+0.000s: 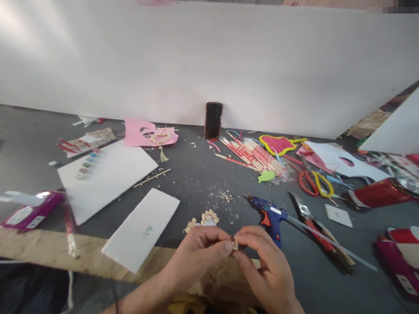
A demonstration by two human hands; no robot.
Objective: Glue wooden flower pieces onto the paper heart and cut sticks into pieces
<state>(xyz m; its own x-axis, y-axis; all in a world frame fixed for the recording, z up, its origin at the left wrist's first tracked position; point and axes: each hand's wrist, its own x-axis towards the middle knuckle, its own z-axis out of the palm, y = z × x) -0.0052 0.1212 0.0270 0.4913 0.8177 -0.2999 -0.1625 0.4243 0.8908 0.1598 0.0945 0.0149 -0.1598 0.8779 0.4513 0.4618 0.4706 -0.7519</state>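
Between the fingertips of both hands is a small pale wooden piece point(235, 245), made up of tiny light discs. My left hand point(204, 248) pinches it from the left with thumb and forefinger. From the other side, the thumb and fingers of my right hand point(265, 261) close on it too. Just beyond my left hand lies a cluster of small pale wooden pieces point(210, 216) on something white, partly hidden by the fingers. A blue glue gun point(270, 213) with an orange trigger lies beside my right hand, a clear glue stick point(330, 242) trailing from its back.
White boards point(140, 231) lie at left, near a purple box point(36, 211). A phone point(214, 120) leans against the white partition point(196, 61). Wrapped sticks point(252, 152), scissors point(316, 183), pruning shears point(319, 231) and a red can point(382, 192) crowd the right. Wood crumbs point(225, 195) dot the middle.
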